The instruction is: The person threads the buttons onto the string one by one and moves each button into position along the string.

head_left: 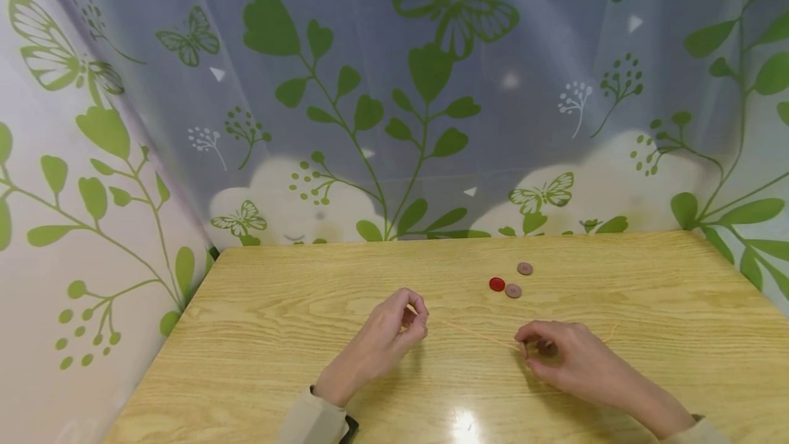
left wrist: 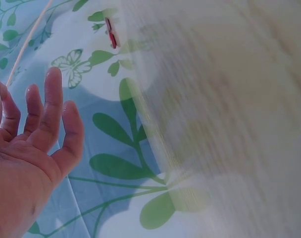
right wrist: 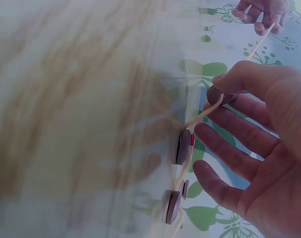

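A pale peach cord (head_left: 474, 331) stretches between my two hands above the table. At its left end my left hand (head_left: 382, 334) pinches it, thumb and forefinger tips together; the other fingers (left wrist: 52, 99) are loosely bent in the left wrist view. My right hand (head_left: 573, 358) pinches a brown button (right wrist: 216, 95) between thumb and forefinger, with the cord running over its face. Below that hand, the cord trails past two more brown buttons (right wrist: 183, 147) on the table, largely hidden by the hand in the head view.
Beyond the hands lie a red button (head_left: 496, 284) and two dusky pink buttons, one (head_left: 514, 290) beside the red one and another (head_left: 525, 268) farther back. A leaf-and-butterfly curtain (head_left: 345, 122) stands along the back edge of the wood-grain table (head_left: 277, 307).
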`<state>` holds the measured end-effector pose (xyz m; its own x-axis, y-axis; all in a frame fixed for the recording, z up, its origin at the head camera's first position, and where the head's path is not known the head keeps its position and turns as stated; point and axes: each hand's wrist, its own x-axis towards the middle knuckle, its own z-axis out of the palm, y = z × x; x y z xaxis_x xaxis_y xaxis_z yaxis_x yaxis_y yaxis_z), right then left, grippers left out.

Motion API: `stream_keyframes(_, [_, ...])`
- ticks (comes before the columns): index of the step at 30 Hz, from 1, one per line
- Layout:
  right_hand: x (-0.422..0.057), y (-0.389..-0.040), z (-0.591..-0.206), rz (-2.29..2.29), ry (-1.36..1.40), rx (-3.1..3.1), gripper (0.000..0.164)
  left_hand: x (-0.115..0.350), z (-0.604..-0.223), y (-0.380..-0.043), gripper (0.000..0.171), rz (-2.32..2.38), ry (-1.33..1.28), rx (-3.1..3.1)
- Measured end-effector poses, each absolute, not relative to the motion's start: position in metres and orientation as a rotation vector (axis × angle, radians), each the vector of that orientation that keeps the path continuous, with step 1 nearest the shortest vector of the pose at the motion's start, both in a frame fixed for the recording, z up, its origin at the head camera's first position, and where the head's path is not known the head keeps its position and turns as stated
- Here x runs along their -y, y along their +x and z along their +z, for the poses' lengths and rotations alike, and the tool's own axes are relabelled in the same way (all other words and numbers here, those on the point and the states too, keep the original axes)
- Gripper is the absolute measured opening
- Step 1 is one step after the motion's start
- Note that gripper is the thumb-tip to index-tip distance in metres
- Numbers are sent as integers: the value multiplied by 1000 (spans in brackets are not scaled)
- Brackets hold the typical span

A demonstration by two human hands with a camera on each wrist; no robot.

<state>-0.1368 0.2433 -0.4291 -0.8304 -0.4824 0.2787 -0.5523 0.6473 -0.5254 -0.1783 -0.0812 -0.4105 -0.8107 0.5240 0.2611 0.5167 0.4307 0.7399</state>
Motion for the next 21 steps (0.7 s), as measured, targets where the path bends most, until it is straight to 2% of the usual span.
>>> stream_keyframes(21, [-247,-141,-431,815,896,2823,20,83,-410,-179,11,1357,950,-2641])
